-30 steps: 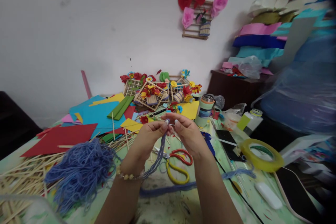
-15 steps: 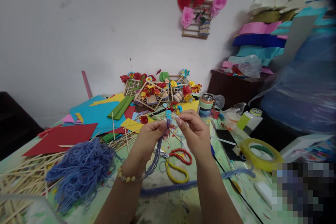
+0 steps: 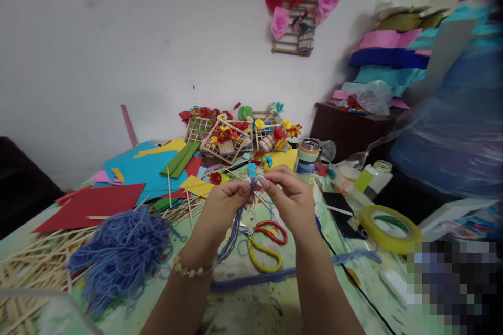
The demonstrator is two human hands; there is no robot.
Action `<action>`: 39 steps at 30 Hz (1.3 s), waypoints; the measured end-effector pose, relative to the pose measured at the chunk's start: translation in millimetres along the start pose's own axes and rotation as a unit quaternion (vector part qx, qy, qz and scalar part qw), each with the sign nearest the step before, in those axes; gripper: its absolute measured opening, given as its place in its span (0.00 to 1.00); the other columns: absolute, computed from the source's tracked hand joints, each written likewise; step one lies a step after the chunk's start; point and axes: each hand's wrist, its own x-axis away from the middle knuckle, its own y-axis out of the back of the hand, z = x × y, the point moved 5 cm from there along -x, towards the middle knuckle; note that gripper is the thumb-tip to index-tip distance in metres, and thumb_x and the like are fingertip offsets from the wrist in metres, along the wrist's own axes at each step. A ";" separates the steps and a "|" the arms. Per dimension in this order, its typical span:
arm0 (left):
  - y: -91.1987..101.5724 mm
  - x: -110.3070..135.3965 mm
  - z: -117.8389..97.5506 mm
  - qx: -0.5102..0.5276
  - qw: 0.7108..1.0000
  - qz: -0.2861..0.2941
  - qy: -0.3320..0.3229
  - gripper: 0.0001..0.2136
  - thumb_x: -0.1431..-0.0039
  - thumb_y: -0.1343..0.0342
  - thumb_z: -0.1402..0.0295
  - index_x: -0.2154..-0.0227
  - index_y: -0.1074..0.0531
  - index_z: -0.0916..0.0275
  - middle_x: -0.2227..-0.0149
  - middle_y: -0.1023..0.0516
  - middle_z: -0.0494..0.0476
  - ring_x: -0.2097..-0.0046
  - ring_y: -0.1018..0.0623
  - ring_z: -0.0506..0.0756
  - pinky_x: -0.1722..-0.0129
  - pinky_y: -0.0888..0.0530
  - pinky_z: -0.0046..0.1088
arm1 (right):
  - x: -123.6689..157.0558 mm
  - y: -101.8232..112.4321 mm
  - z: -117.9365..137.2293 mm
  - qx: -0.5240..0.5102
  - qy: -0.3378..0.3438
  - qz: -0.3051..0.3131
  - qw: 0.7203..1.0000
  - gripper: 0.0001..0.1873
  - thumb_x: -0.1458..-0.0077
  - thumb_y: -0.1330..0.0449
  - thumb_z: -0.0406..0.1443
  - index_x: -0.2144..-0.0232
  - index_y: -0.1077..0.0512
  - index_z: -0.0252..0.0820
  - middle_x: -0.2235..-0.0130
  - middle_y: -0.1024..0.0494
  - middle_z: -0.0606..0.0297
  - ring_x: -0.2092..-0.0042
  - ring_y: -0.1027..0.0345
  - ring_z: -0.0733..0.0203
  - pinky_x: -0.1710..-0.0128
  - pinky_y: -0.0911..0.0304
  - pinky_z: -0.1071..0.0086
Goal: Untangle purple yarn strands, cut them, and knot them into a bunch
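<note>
Left hand (image 3: 223,203): closed, thumb and fingers pinching a bundle of blue yarn (image 3: 234,230) near its upper end; the strands hang down toward the beaded bracelet (image 3: 192,272) on that wrist. Right hand (image 3: 293,200): thumb and forefinger brought in at the top of the same bundle; from where I stand, I cannot tell whether they grip a strand.

Below the hands, on the stained table (image 3: 236,311), lie scissors (image 3: 252,253) with one red and one yellow handle. Nearer the person, a flat length of blue yarn (image 3: 251,279) runs crosswise. To the left: a heap of blue yarn (image 3: 126,251) over pale sticks (image 3: 31,256), and a red sheet (image 3: 92,207) behind.

To the right: a roll of yellow tape (image 3: 371,223), green print inside its core, illegible. Beyond it, a bottle (image 3: 378,175) bearing a lime-green panel, lettering too small to read. Further back, a banded flask (image 3: 307,157) stands uncapped, its markings likewise unreadable.
</note>
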 end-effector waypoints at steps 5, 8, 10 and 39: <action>-1.3 1.1 -4.3 -0.045 0.999 0.006 -0.019 0.22 0.50 0.44 0.48 0.84 0.33 0.64 0.83 0.37 0.48 0.79 0.41 0.47 0.78 0.44 0.25 | -0.7 0.3 -2.5 -0.005 -0.015 0.001 1.000 0.03 0.46 0.39 0.33 0.71 0.25 0.42 0.69 0.29 0.65 0.66 0.34 0.64 0.66 0.38 0.69; -1.4 2.5 -5.2 -0.061 0.998 0.006 -0.028 0.22 0.48 0.46 0.49 0.83 0.35 0.63 0.83 0.39 0.47 0.79 0.42 0.47 0.78 0.45 0.25 | -1.0 -0.8 -3.2 0.000 -0.019 0.004 1.000 0.03 0.45 0.39 0.33 0.71 0.26 0.41 0.69 0.29 0.65 0.66 0.34 0.64 0.66 0.38 0.70; -0.8 3.4 -5.4 -0.082 0.996 0.002 -0.036 0.21 0.46 0.47 0.50 0.82 0.35 0.63 0.82 0.38 0.48 0.78 0.41 0.48 0.77 0.44 0.25 | -1.1 -1.8 -3.5 0.005 -0.017 0.009 1.000 0.03 0.45 0.39 0.33 0.71 0.26 0.41 0.69 0.29 0.65 0.66 0.34 0.64 0.66 0.38 0.70; -0.9 13.9 -22.8 -0.290 0.940 -0.081 -0.161 0.15 0.35 0.56 0.64 0.78 0.38 0.61 0.77 0.37 0.49 0.73 0.37 0.50 0.73 0.41 0.26 | 2.0 -4.0 -7.6 -0.069 -0.048 0.056 0.995 0.06 0.44 0.40 0.34 0.65 0.23 0.45 0.64 0.29 0.64 0.61 0.35 0.63 0.61 0.39 0.68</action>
